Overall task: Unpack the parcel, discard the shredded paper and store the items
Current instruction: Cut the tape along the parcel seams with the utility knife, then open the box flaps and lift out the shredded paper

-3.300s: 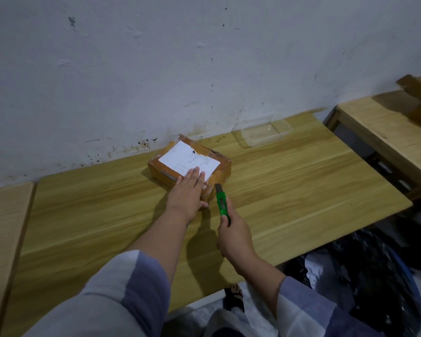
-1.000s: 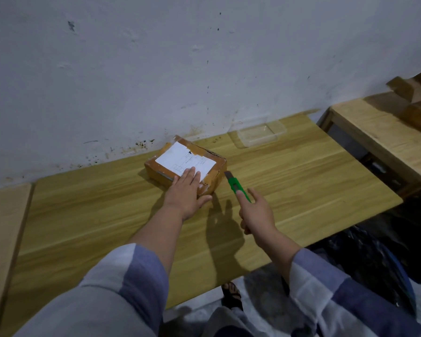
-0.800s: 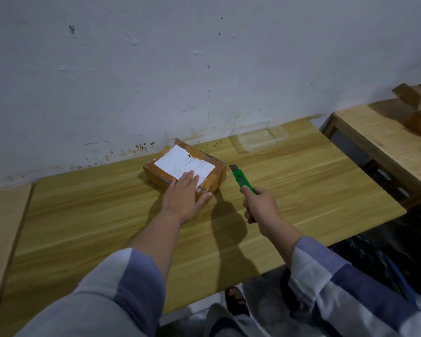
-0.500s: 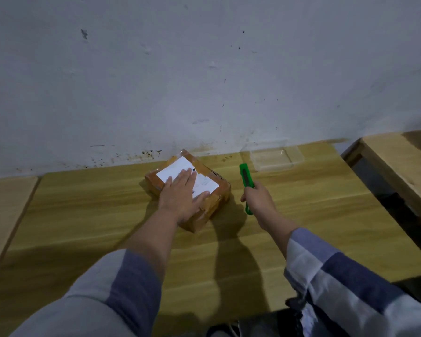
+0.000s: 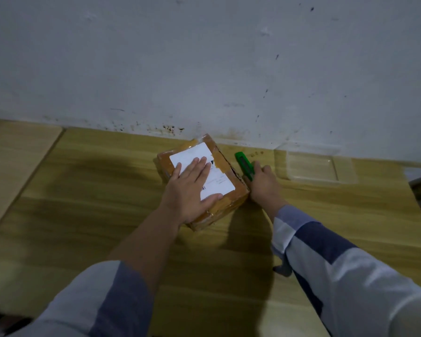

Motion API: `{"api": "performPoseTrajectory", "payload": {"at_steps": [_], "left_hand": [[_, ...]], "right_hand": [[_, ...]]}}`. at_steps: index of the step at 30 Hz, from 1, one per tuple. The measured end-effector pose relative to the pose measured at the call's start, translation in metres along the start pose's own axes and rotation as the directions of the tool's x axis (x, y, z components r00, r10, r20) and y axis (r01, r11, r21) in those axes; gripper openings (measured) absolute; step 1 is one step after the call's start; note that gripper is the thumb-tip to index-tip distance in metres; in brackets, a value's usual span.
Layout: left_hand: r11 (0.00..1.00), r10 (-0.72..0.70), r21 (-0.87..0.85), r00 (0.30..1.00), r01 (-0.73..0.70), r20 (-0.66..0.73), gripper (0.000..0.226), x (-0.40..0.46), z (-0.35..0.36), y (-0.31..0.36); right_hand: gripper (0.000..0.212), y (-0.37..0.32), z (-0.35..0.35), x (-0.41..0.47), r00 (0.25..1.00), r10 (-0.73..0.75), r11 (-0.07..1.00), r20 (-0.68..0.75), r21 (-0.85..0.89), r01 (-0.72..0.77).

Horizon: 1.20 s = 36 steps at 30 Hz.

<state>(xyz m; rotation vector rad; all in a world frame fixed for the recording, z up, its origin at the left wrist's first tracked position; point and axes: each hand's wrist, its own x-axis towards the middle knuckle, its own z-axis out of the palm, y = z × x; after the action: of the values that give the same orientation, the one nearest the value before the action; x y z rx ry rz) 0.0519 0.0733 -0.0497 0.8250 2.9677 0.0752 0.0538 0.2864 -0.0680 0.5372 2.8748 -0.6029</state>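
A small brown taped parcel [image 5: 225, 199] with a white label lies on the wooden table [image 5: 107, 215] near the wall. My left hand [image 5: 188, 188] rests flat on its top, fingers spread over the label. My right hand [image 5: 264, 187] grips a green utility knife [image 5: 244, 165] right against the parcel's right side. The knife's blade end is hidden by my hand and the parcel's edge. The parcel is closed.
A clear plastic container [image 5: 311, 166] stands on the table by the wall, to the right of the knife. A second wooden surface [image 5: 15, 154] adjoins the table on the left. The white wall rises directly behind the parcel.
My right hand has carried the knife from the parcel's near corner round to its right side. The parcel has turned under my left hand. My head has moved closer and over the table.
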Motion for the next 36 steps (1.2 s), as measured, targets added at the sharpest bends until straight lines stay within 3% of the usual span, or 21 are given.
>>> {"api": "performPoseTrajectory", "payload": {"at_steps": [6, 11, 15, 20, 28, 33, 36], "left_hand": [[1.000, 0.004, -0.029, 1.000, -0.005, -0.023, 0.086, 0.000, 0.000, 0.001], [0.999, 0.000, -0.052, 1.000, -0.001, -0.024, 0.087, -0.002, -0.002, 0.003], [0.997, -0.003, -0.075, 1.000, 0.002, -0.018, 0.086, -0.005, -0.002, 0.004], [0.995, 0.008, -0.097, 1.000, -0.009, -0.005, 0.086, -0.008, -0.005, 0.002], [0.985, 0.139, -0.106, 0.990, -0.136, 0.026, 0.084, -0.019, -0.007, -0.013], [0.989, 0.107, -0.107, 0.991, -0.098, 0.082, 0.074, -0.027, -0.016, -0.025], [0.999, 0.047, -0.033, 0.986, -0.042, 0.163, 0.071, -0.034, -0.021, -0.030]], "right_hand": [[0.047, 0.001, -0.007, 0.007, 0.998, -0.060, 0.998, 0.009, -0.013, 0.060], [0.030, -0.032, -0.025, 0.023, 0.958, -0.236, 0.931, -0.164, 0.244, 0.271], [0.031, -0.071, -0.031, 0.036, 0.913, -0.400, 0.823, -0.076, 0.409, 0.395], [0.031, -0.096, -0.032, 0.054, 0.880, -0.458, 0.816, 0.127, 0.453, 0.359], [0.027, -0.090, -0.033, 0.040, 0.950, -0.298, 0.823, 0.089, 0.529, 0.209], [0.023, -0.079, -0.023, 0.012, 0.998, -0.062, 0.778, -0.010, 0.626, 0.054], [0.019, -0.078, -0.013, -0.013, 0.993, 0.118, 0.702, 0.014, 0.706, -0.094]]}}
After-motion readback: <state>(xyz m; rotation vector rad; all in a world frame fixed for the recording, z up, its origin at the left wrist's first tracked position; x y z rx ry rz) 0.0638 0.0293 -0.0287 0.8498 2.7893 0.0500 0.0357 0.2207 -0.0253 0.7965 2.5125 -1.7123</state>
